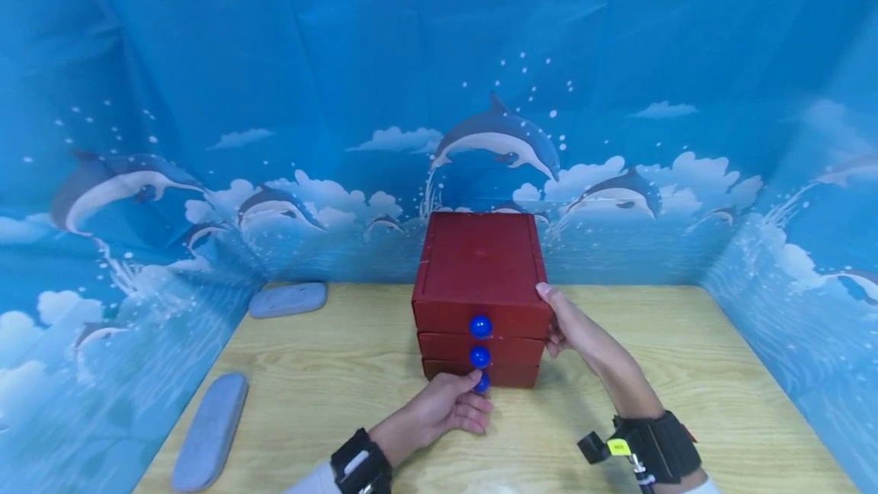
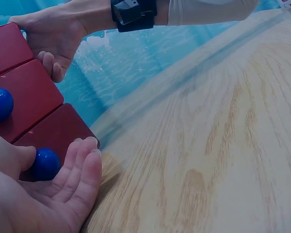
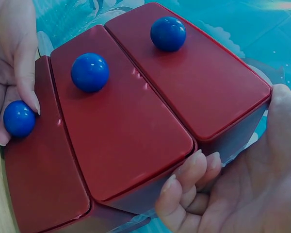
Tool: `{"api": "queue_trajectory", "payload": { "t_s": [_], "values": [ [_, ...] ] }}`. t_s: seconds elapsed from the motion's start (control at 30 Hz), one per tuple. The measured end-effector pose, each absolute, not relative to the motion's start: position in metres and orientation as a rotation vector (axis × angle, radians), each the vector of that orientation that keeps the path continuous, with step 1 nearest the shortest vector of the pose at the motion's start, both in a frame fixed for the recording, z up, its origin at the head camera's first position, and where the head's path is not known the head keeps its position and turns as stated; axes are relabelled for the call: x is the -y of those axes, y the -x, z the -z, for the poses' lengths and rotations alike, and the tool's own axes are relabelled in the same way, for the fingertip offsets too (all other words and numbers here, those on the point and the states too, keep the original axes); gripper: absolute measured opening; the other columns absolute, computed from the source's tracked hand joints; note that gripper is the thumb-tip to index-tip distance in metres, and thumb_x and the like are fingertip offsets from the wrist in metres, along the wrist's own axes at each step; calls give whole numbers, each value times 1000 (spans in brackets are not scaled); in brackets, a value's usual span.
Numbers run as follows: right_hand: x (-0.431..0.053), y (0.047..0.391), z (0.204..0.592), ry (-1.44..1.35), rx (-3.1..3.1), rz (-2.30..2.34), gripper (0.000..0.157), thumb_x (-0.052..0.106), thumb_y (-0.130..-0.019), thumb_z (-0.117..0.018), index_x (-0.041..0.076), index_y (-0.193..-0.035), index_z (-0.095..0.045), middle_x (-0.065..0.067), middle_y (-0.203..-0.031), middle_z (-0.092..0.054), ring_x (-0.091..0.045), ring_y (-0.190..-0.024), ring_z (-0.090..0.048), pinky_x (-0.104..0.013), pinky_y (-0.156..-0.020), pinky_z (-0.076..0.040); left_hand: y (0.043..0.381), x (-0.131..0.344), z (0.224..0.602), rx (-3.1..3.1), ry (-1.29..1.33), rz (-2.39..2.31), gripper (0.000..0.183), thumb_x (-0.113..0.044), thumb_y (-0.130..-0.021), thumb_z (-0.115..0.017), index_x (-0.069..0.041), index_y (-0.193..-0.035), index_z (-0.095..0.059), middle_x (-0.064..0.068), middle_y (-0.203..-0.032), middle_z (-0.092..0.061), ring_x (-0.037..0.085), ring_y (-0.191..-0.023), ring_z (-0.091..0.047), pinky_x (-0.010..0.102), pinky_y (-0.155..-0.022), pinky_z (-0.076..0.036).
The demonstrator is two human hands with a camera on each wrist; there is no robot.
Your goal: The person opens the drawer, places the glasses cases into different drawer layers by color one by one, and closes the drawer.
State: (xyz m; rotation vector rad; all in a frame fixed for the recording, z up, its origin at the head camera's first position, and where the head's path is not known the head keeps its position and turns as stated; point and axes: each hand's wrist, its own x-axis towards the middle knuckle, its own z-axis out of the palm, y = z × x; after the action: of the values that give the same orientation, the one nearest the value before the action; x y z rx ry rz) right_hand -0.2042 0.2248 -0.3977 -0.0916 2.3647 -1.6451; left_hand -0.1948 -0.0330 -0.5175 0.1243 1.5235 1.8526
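A red three-drawer box [image 1: 480, 258] stands on the wooden table, each drawer front bearing a round blue knob. My left hand [image 1: 442, 412] pinches the bottom knob [image 3: 19, 119], its thumb on one side and fingers on the other. At the box's right side, my right hand [image 1: 576, 326] holds the front corner. Its thumb lies on the top edge and its curled fingers [image 3: 191, 172] rest against the side wall. Above the left hand are the middle knob [image 1: 480, 357] and the top knob [image 1: 481, 326]. All the drawers look pushed in or nearly so.
Two grey-blue oblong cases lie on the table's left: one case [image 1: 288, 300] near the back, another case [image 1: 209, 433] near the front. A blue dolphin-print curtain [image 1: 357, 82] encloses the back and both sides of the light wood table [image 1: 686, 357].
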Motion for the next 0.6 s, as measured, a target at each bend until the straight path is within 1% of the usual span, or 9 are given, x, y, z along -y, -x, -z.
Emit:
{"api": "queue_trajectory", "payload": {
  "t_s": [0.2,0.4,0.5,0.6],
  "values": [
    [-225,205,396,69,-2354,1636,73,67,-107,-16,4,-106,-53,-3,-63,-46,-16,-54,-46,-29,-58,-46,189,35,516,-1522,-140,-1839,52,-39,-107,-55,11,-119,-63,-2,-75,-73,10,-63,-72,27,-64,-63],
    [-224,206,395,33,-2346,1620,74,68,-106,-16,5,-105,-55,-2,-61,-46,-16,-53,-46,-29,-57,-45,180,38,515,-1539,-152,-1803,51,-39,-106,-54,10,-115,-65,-4,-68,-70,9,-57,-71,26,-58,-61],
    [-224,206,395,41,-2348,1613,76,68,-106,-16,4,-106,-56,-2,-60,-46,-15,-53,-46,-29,-56,-45,174,40,513,-1554,-154,-1777,51,-40,-107,-53,8,-114,-66,-5,-66,-69,8,-56,-70,25,-55,-60],
    [-224,206,394,50,-2349,1609,76,68,-106,-16,3,-112,-55,-1,-61,-46,-15,-53,-47,-29,-57,-46,166,41,511,-1563,-155,-1753,51,-41,-107,-53,8,-113,-67,-5,-65,-68,8,-55,-69,24,-55,-59]
  ]
}}
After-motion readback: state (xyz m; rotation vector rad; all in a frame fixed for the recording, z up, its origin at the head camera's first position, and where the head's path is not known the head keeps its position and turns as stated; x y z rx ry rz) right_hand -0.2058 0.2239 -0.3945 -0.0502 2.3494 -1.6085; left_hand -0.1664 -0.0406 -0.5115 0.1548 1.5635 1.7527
